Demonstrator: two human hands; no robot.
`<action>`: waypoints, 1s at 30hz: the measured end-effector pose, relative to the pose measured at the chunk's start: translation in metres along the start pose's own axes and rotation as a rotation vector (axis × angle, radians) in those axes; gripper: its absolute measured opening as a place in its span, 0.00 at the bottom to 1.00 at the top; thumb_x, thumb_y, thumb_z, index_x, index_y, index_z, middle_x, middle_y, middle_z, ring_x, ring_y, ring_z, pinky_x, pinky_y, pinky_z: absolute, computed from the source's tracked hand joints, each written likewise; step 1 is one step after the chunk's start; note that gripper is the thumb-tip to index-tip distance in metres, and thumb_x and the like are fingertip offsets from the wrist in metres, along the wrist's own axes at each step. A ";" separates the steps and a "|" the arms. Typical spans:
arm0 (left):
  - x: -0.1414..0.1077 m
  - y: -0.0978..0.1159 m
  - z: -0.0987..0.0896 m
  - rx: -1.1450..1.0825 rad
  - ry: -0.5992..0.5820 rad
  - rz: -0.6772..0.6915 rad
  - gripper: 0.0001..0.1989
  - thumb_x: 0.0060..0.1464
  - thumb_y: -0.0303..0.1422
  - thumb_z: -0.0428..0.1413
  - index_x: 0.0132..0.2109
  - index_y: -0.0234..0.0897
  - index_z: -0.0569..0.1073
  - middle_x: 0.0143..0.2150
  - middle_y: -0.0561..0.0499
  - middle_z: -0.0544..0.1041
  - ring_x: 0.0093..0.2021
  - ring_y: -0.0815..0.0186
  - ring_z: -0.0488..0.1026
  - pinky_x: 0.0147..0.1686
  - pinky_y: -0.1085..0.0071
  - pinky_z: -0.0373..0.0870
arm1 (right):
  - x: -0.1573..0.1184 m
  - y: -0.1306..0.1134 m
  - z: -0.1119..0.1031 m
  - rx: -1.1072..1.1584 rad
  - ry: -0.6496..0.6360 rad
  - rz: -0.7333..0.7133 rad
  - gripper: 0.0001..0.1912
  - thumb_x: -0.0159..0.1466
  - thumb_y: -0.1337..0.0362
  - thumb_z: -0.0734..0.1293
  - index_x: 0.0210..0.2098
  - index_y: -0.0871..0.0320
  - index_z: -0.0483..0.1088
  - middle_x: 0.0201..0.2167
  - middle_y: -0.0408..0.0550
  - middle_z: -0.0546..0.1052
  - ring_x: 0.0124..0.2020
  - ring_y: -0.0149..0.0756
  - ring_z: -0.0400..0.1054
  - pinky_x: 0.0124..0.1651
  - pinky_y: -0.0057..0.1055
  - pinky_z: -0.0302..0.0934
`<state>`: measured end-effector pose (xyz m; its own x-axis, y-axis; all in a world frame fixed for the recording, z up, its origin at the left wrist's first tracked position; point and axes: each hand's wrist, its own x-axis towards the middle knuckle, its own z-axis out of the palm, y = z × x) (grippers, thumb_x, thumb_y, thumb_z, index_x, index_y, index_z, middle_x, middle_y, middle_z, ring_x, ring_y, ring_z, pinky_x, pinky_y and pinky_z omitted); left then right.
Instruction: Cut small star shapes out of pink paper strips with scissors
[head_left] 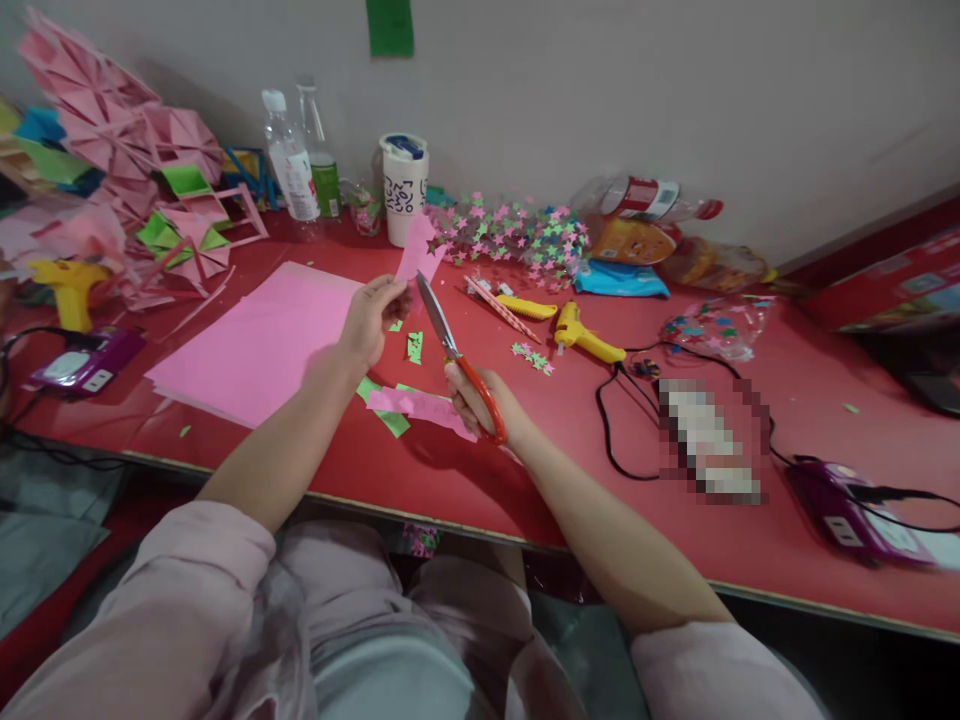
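A strip of pink paper is pinched in my left hand and stands up above the red table. My right hand grips scissors with orange handles; their blades point up and left, the tips at the strip's lower right edge. Whether the blades are parted I cannot tell. Under my hands lie a cut pink strip, green paper pieces and a small punched green scrap. To the left is a stack of pink sheets, partly behind my left forearm.
Behind my hands are a white cup, bottles and a heap of paper stars. Toward the right lie a yellow cutter, a yellow glue gun and black cords. Pink folded paper shapes pile up at far left.
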<state>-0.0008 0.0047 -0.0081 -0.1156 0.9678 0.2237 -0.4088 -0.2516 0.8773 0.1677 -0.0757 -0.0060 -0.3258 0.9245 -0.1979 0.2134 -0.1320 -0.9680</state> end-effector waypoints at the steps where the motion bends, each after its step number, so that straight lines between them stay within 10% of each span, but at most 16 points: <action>1: 0.000 0.000 0.000 -0.002 -0.002 -0.013 0.08 0.48 0.30 0.54 0.23 0.35 0.70 0.19 0.56 0.68 0.20 0.78 0.63 0.21 0.79 0.58 | 0.000 0.000 0.000 -0.003 0.004 0.001 0.19 0.64 0.49 0.59 0.25 0.55 0.53 0.09 0.32 0.53 0.07 0.22 0.47 0.10 0.21 0.47; 30: 0.004 0.006 -0.005 0.206 0.034 0.140 0.07 0.49 0.25 0.53 0.25 0.35 0.68 0.19 0.58 0.68 0.21 0.79 0.64 0.24 0.80 0.60 | -0.002 -0.003 -0.006 -0.140 -0.062 0.006 0.21 0.61 0.45 0.59 0.26 0.56 0.56 0.11 0.33 0.56 0.09 0.22 0.50 0.14 0.22 0.49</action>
<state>-0.0079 0.0070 -0.0038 -0.1899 0.9218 0.3379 -0.1937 -0.3725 0.9076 0.1737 -0.0752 -0.0012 -0.3792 0.8996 -0.2167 0.3403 -0.0822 -0.9367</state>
